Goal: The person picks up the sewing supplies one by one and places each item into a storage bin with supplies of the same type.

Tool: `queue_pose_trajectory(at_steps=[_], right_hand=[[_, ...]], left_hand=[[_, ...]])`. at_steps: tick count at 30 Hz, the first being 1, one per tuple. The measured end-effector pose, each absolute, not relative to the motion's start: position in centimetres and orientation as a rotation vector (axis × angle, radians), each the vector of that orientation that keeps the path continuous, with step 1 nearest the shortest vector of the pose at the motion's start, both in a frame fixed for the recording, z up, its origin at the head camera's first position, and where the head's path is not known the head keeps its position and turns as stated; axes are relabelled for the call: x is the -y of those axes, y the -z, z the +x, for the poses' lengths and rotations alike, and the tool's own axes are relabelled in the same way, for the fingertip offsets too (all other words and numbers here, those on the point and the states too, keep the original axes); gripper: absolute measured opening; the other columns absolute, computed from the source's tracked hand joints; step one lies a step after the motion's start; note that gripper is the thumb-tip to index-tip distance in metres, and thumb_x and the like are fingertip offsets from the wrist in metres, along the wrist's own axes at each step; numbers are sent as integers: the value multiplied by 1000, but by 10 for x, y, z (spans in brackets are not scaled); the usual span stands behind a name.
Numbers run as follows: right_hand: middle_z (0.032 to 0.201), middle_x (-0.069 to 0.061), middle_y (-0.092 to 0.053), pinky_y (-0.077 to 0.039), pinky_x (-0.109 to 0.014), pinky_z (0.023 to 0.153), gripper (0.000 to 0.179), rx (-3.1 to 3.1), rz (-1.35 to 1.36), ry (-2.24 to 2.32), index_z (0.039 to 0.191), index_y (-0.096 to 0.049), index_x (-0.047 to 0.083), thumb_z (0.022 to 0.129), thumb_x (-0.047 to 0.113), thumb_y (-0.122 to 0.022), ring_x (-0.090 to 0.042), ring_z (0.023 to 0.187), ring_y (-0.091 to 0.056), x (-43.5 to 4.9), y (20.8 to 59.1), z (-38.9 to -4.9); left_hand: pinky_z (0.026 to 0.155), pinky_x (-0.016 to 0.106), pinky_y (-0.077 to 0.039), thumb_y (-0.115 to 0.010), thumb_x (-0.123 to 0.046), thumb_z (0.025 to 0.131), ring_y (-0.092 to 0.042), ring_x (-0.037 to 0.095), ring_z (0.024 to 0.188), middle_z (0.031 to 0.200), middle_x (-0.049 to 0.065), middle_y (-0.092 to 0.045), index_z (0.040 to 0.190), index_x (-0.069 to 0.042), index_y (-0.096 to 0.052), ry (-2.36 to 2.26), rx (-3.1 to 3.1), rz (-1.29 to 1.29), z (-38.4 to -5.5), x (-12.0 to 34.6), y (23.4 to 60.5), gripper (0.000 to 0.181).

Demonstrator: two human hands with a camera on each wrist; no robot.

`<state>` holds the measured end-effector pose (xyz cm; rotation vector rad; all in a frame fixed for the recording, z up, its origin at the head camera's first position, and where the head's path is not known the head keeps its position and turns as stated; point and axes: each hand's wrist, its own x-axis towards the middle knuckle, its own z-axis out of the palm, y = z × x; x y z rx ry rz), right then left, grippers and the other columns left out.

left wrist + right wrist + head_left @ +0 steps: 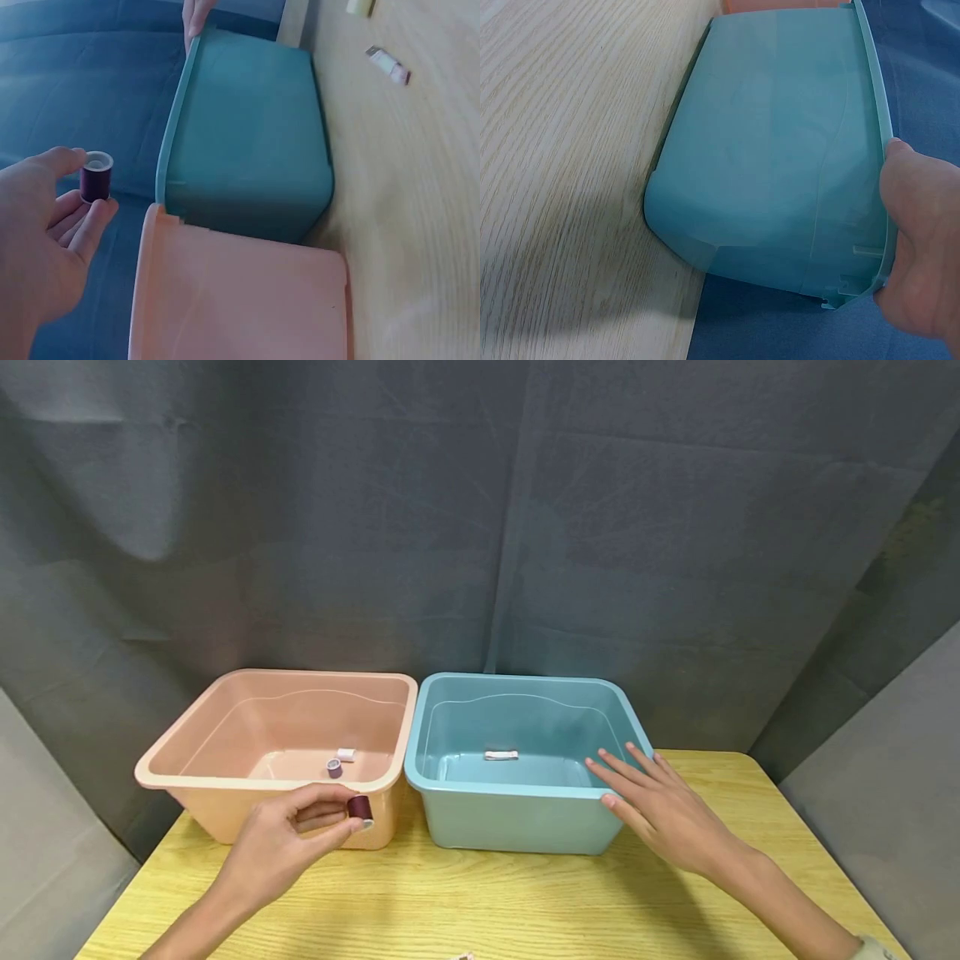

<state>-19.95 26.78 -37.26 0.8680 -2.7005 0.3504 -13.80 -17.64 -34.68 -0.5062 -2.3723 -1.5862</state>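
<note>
My left hand [273, 835] pinches a spool of dark maroon thread [360, 808] between thumb and fingertips, near the front rim of the peach tub [270, 784]. The left wrist view shows the spool's pale hollow end facing up. Inside that tub lie a purple thread spool [334, 768] and a white spool [346, 754]. My right hand [667, 818] is at the right front corner of the blue tub [517, 822], fingers straight and spread across its rim. A small whitish strip [501, 755] lies on the blue tub's floor.
Both tubs stand side by side on a wooden table [450, 902], with a grey curtain [480, 527] behind. On the table before the blue tub lie a small pink-and-white piece [388, 64] and a pale yellow item [360, 7].
</note>
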Motion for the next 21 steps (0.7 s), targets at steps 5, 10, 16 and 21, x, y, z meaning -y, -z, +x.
queue_pose_trajectory(at_steps=[5,10,16,21], right_hand=[[144,4,-33,-12,-46,108,46,2697,870,-354,142,-35,29,98,37,-42,-30,133,-24,-267,372,-200],[144,3,-34,-13,-47,108,46,2691,874,-350,142,-35,29,97,37,-43,-30,133,-25,-267,371,-200],[144,4,-33,-14,-48,107,46,2700,870,-343,142,-35,29,98,38,-42,-28,134,-23,-268,372,-200],[144,3,-34,-13,-47,108,45,2701,878,-350,142,-35,28,98,37,-42,-29,134,-23,-268,372,-200]], left_hand=[[72,28,-52,-73,-9,78,-66,19,84,98,14,-65,101,1,-64,1698,2281,-471,-149,186,336,27],[72,26,-52,-73,-14,79,-66,16,86,98,16,-65,104,3,-63,1666,2309,-400,-162,196,328,32],[73,22,-51,-71,-24,81,-64,12,90,101,13,-66,106,1,-61,1624,2388,-319,-178,210,326,36],[77,16,-48,-67,-31,84,-62,7,93,105,11,-64,110,-1,-59,1562,2460,-254,-191,220,325,40]])
